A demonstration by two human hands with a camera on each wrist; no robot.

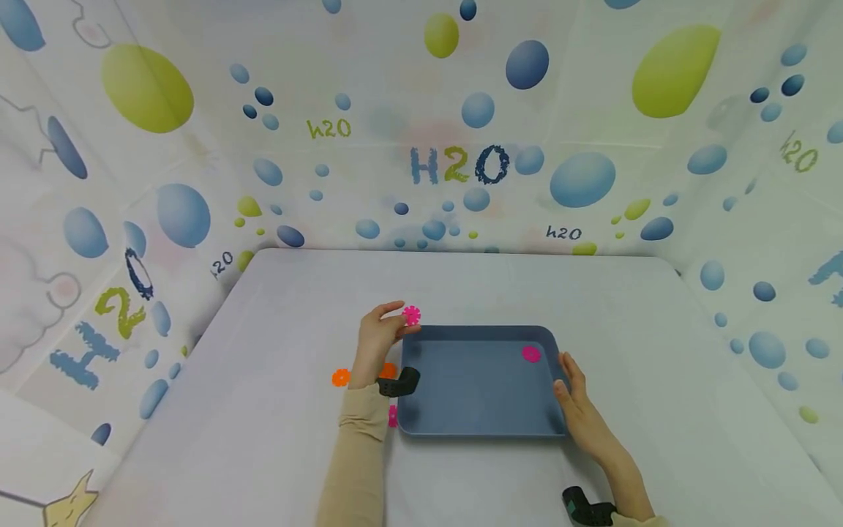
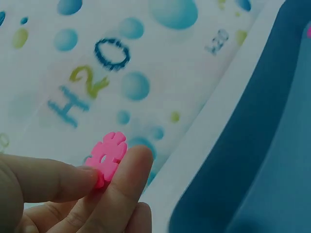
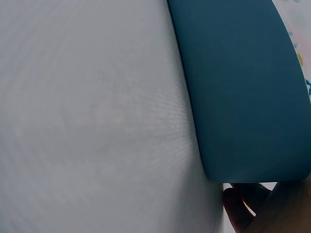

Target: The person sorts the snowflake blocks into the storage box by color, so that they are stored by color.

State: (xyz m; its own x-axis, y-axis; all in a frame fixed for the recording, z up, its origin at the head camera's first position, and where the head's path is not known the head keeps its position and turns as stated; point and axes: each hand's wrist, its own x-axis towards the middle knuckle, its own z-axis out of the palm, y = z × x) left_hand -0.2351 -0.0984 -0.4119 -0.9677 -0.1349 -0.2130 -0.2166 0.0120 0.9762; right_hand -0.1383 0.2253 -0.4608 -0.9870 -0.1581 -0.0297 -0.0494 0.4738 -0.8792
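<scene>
My left hand [image 1: 380, 338] pinches a pink flower-shaped plastic disc [image 1: 411, 315] between thumb and fingers, above the back left corner of the blue-grey tray [image 1: 481, 436]. Close up in the left wrist view, the disc shows a small central hole and notched edges. A darker pink disc [image 1: 530, 354] lies inside the tray towards its back right. At the tray's right side rests my right hand [image 1: 585, 417], its fingers fairly straight along the outer wall and its thumb at the rim. The right wrist view shows its fingertips [image 3: 238, 206] by the tray's end.
Left of the tray, an orange disc [image 1: 340, 377] and another orange piece [image 1: 388, 371] lie on the white table [image 1: 263, 410], the second partly behind my left wrist. A pink disc [image 1: 393, 416] sits against the tray's left wall. Patterned cloth [image 1: 382, 146] hangs around the table.
</scene>
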